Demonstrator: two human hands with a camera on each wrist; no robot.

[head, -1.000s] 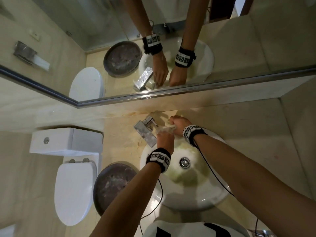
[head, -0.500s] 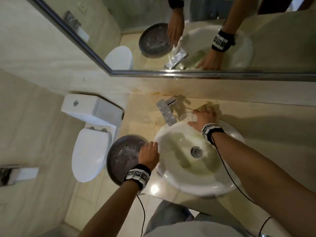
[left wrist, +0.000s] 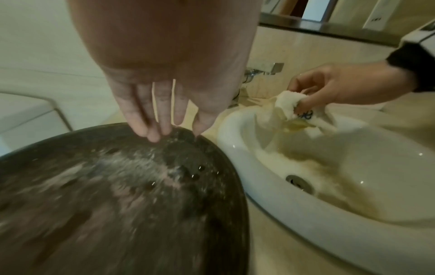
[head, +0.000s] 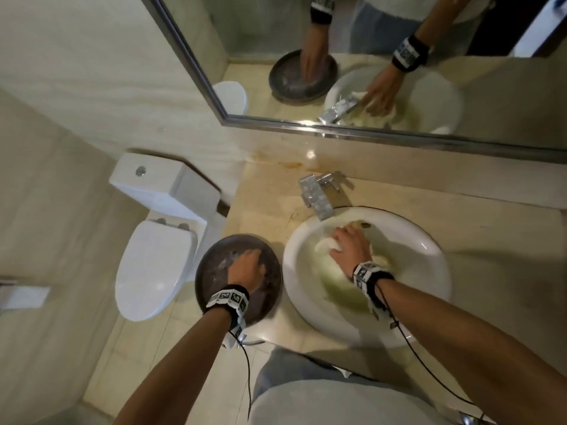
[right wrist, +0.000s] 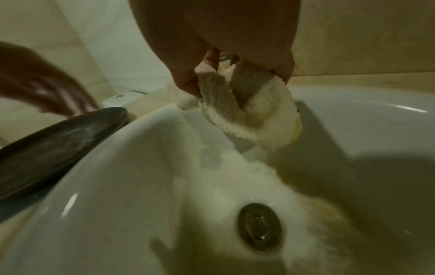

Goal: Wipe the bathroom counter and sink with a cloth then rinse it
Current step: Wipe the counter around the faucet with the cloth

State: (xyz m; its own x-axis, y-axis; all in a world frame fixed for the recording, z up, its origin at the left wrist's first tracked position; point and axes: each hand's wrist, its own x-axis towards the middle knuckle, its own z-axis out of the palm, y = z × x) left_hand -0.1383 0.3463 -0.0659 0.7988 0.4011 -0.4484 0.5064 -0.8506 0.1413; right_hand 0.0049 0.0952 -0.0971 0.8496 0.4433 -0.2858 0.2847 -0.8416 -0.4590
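Note:
A white oval sink [head: 423, 240] [right wrist: 117, 186] is set in the beige counter [head: 264, 207], with a chrome tap [head: 316, 196] at its back and a drain [right wrist: 259, 226] [left wrist: 299, 183] in the stained bowl. My right hand [head: 349, 245] [left wrist: 329, 87] grips a bunched white cloth [head: 325, 245] [right wrist: 247, 111] [left wrist: 288, 105] inside the bowl, below the tap. My left hand [head: 245, 268] [left wrist: 164, 111] is open, its straight fingers touching a dark round basin [head: 214, 271] [left wrist: 105, 195] left of the sink.
A white toilet [head: 153, 256] with its cistern [head: 159, 182] stands left of the counter. A mirror [head: 368, 56] runs along the wall behind the tap. The counter [head: 506, 256] stretches right of the sink. A cable hangs from each wristband.
My right hand came off the sink's back rim and down into the bowl with the cloth. My left hand shifted from the sink's left rim onto the dark basin. The view swung left.

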